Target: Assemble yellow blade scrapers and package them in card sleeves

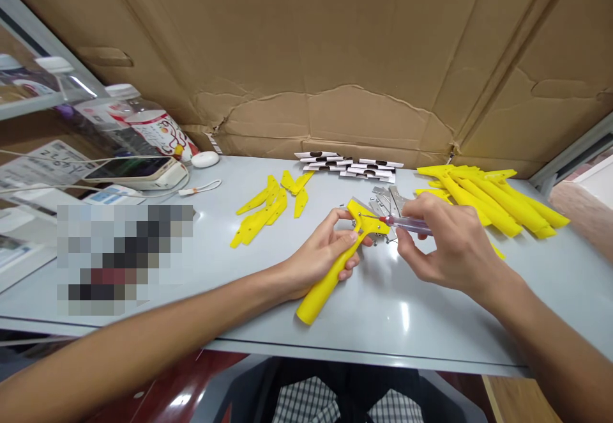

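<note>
Left hand: I have my left hand (322,250) closed around the neck of a yellow plastic scraper (325,280), with its grip end pointing toward the near side.

Right hand: My right hand (453,244) is partly closed, pinching a clear-handled screwdriver (407,223) in its fingers. The shaft points left to the scraper's head.

Scraper position: It sits over the middle of the gray counter (383,327). I cannot tell whether its lower end touches the surface.

Nearby: A heap of steel blades (383,199) lies just beyond the scraper's head, with small metal bits beside it that are too small to identify.

Right: A pile of yellow scraper handles (493,196) lies well over on the far right.

Left: Flat yellow plastic pieces (261,209) lie loose on the counter.

Far: Black-and-white paper strips (352,165) sit in a stack against a cardboard sheet (335,46).

Risk: If the screwdriver's tip slips from the scraper's head under pressure, it could jab my left hand. A twist of the scraper could also knock my knuckles against the blade edges or scatter the small bits into the heap.
</note>
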The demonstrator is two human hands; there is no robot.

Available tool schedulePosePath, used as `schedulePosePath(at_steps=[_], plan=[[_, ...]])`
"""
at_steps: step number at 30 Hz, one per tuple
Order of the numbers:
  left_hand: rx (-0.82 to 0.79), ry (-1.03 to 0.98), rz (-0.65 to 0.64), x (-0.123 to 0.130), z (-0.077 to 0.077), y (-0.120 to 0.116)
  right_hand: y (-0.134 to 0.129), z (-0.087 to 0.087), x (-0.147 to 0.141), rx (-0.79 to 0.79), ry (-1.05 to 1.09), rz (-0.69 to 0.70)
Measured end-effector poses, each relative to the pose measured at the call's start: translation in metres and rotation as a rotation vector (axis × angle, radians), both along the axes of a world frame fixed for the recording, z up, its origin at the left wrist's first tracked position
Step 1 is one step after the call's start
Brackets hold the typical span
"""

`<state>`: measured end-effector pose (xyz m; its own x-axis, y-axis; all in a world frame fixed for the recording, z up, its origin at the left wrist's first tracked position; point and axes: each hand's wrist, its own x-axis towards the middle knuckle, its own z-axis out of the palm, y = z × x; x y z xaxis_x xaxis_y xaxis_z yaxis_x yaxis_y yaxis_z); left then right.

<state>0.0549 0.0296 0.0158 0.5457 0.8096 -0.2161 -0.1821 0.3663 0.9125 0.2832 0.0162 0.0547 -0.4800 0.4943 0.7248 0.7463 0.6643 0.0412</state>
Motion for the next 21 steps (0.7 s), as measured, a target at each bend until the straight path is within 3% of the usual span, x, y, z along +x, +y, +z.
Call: schedulePosePath(at_steps=[5, 9, 16, 21], plan=[[-0.010, -0.005, 0.012, -0.0008, -0.0009, 0.0014, 0.0023, -0.0008, -0.0005, 0.072, -0.030, 0.025], [0.002, 0.002, 0.001, -0.0007, -0.0005, 0.0010, 0.0049, -0.0013, 0.0036, 0.137, -0.026, -0.030], [0.001, -0.016, 0.003, 0.0007, 0.0013, -0.0005, 0.0000, 0.0002, 0.0001, 0.007, -0.003, -0.001], [-0.013, -0.025, 0.018, -0.0001, 0.0003, 0.0009, 0.0007, -0.0014, -0.0020, 0.061, -0.001, 0.033]])
